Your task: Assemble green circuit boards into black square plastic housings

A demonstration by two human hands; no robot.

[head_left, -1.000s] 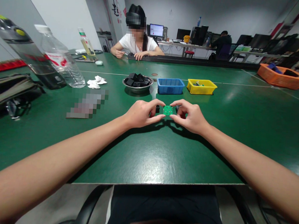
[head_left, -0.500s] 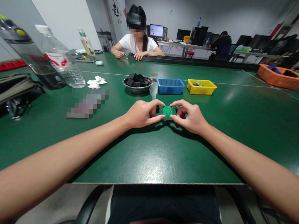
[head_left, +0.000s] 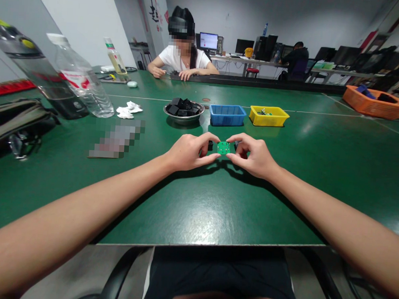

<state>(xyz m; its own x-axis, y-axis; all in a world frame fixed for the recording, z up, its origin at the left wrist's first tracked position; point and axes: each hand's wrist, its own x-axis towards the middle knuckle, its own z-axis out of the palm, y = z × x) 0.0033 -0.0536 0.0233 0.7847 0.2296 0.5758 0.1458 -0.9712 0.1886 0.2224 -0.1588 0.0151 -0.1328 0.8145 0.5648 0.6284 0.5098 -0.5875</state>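
Note:
A small green circuit board (head_left: 223,148) is held up between my two hands, its face dotted with solder points and turned toward me. My left hand (head_left: 193,152) pinches its left corners between thumb and forefinger. On the other side, my right hand (head_left: 253,156) grips the right corners the same way. A small black piece (head_left: 210,145) shows behind the left fingers, and another dark piece (head_left: 236,145) is partly hidden by the right ones; I cannot tell whether they are held or lie on the table.
Beyond my hands stand a metal bowl (head_left: 183,119) of black plastic parts, a blue bin (head_left: 227,117) and a yellow bin (head_left: 269,118) with small parts. Bottles (head_left: 88,86), tissue (head_left: 129,110) and a blurred flat object (head_left: 117,140) lie left. An orange basket (head_left: 378,106) is far right. A person (head_left: 183,60) sits opposite.
Almost nothing differs. Both hands keep the same pinch on the circuit board, which has tilted or shifted very slightly.

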